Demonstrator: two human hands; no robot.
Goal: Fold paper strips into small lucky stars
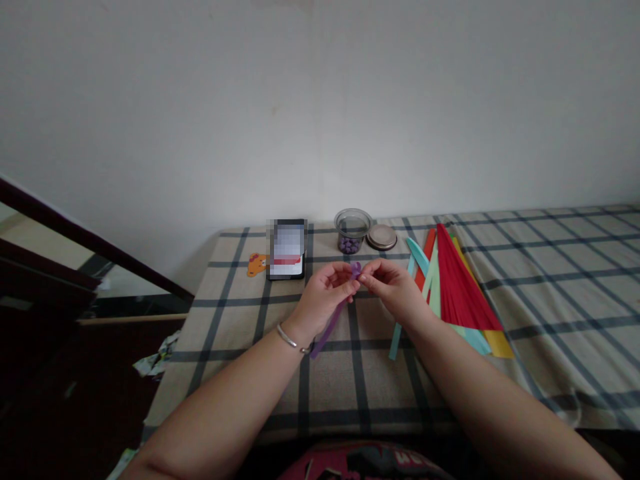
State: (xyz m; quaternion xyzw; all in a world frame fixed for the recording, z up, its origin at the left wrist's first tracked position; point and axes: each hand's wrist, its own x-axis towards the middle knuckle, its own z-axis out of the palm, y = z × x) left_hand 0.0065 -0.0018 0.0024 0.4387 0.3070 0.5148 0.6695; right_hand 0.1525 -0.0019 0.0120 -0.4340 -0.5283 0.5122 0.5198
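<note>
While the left hand (331, 288) and right hand (386, 283) pinch the looped end of a purple strip (329, 330) above the bench (235, 327), their fingertips drawn together, light, even pressure seems best, to avoid crushing the loop (355, 267) or twisting the rest.

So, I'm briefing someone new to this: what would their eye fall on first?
Probably the fan of red strips, bright against the checked cloth, right of centre. Next, perhaps, the purple strip at the middle, pinched in the fingertips of the left hand and right hand. Beyond them, a clear jar holds small purple pieces.
</note>
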